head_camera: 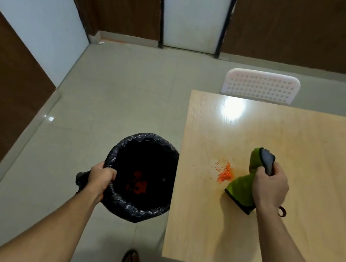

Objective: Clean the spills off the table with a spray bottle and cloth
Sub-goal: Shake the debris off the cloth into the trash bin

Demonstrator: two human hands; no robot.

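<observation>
His right hand (270, 187) grips the green cloth (243, 189), bunched on the table (286, 239), orange crumbs (225, 173) just left of it. It looks soft and limp; hold it wadded. His left hand (101, 177) clutches the lined bin's rim (143, 137).

The spill (225, 173) lies on the counter (300, 151) near its left edge, the cloth (242, 187) just right of it. The bin (135, 206) stands on the floor (104, 97) beside that left edge. Chairs (260, 86) sit at the far and near edges.
</observation>
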